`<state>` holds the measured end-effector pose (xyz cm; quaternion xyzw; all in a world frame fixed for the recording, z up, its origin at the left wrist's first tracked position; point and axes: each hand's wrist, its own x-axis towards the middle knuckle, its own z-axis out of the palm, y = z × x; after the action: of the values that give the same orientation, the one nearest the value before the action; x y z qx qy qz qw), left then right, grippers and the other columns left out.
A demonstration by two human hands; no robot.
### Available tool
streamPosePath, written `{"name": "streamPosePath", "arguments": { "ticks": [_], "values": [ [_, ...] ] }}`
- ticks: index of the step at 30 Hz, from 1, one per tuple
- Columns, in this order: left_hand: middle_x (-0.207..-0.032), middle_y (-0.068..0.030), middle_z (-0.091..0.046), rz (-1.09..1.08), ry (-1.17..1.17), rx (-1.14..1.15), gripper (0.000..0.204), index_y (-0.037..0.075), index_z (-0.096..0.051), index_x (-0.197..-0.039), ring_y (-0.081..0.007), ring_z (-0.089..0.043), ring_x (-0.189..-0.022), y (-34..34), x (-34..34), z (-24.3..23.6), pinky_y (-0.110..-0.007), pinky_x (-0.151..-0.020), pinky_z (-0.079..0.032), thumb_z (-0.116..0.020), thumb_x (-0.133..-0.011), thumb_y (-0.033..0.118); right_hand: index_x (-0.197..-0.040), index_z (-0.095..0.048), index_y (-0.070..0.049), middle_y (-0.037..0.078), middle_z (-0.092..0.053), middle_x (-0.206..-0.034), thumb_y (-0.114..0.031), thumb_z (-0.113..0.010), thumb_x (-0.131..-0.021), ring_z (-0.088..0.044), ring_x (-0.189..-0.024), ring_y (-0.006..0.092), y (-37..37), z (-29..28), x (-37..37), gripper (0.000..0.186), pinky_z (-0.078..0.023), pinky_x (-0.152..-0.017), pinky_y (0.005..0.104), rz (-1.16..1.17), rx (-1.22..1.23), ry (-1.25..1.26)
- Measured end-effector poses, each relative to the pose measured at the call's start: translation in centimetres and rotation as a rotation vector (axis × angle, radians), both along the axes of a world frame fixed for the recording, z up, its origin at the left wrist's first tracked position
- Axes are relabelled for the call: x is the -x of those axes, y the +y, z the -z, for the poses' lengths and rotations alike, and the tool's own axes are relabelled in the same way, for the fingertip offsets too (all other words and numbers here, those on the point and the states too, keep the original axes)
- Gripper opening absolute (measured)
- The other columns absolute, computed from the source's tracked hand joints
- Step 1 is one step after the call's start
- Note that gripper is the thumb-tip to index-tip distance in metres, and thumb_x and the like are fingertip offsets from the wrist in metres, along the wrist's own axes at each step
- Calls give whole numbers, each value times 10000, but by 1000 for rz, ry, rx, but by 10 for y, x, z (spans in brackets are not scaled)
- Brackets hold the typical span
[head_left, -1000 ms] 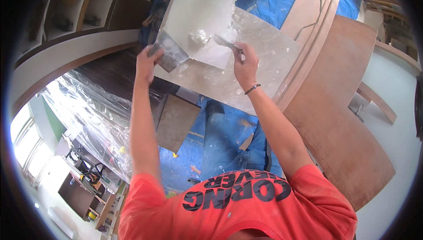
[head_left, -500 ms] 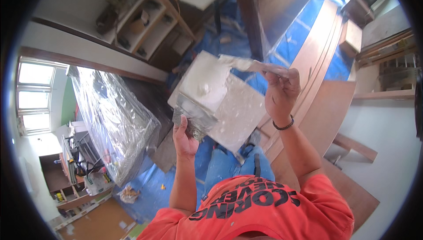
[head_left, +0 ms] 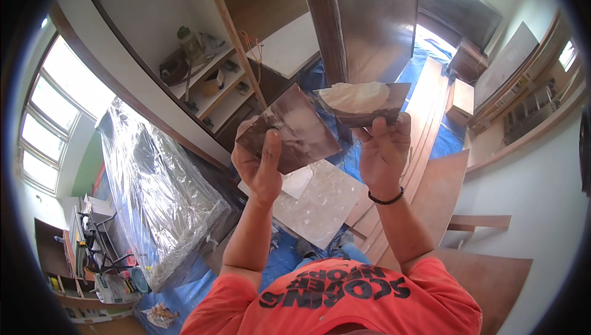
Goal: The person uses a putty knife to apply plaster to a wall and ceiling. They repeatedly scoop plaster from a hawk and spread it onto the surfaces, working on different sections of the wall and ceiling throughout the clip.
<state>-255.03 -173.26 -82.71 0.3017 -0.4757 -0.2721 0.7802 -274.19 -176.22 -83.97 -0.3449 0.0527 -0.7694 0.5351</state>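
Note:
In front of me my left hand grips a flat rectangular putty spreader, thumb across its face. The spreader is thin, brownish in this light and smeared with pale paste. My right hand holds a second putty spreader by its lower edge, between thumb and fingers. A thick lump of cream-coloured putty lies on that one. The two spreaders are close together, with a narrow gap between them. Below them is a pale, spotted board with a white patch of putty, partly hidden by my left hand.
A plastic-wrapped bulky item stands at left. Open shelving with tools is ahead, beside a dark upright post. Long wood panels lie at right on blue sheeting. Clutter fills the lower left.
Both hands have risen away from the board, and my view has tilted up. A lump of putty now sits on the right spreader; less white putty shows on the board.

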Motion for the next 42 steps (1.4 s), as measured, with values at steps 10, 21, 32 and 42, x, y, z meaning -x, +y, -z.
{"name": "streamPosePath", "arguments": {
  "ticks": [10, 21, 32, 42],
  "values": [
    [-1024, -29, -704, 27, 256, -118, 200, -10, -666, -1139, -93, -625, -891, 9, -41, -4, -249, -814, -487, -672, -983, 115, -1017, -648, -1, 46, -734, -854, 11, -726, -932, -623, -777, 28, 65, -5, -57, 116, -489, -669, 187, 383, -128, 670],
    [-1192, -105, -638, 222, 417, -306, 330, 7, -616, -1279, -282, -615, -1126, -10, -24, 29, -389, -960, -509, -632, -986, 159, -1098, -651, 56, 50, -741, -843, -53, -708, -960, -652, -726, 51, 99, -17, -25, 185, -538, -650, 212, 298, -330, 1188],
    [-1262, -193, -611, 339, -655, 587, 353, 264, -657, -1237, -365, -637, -1129, 26, 5, 23, -524, -919, -572, -706, -894, 196, -1118, -613, -90, 76, -705, -1093, -117, -537, -992, -685, -1064, 193, 56, 63, 13, 150, -561, -930, 367, -422, -735, -163],
    [-1315, -78, -617, 248, -1089, 489, 414, 307, -673, -1289, -309, -601, -1233, 33, 25, 71, -536, -1088, -489, -710, -891, 199, -1301, -604, -34, 113, -695, -1218, -448, -510, -1058, -685, -1099, 242, 63, 66, 25, 489, -549, -961, 412, -698, -796, -338]
  ]
}}
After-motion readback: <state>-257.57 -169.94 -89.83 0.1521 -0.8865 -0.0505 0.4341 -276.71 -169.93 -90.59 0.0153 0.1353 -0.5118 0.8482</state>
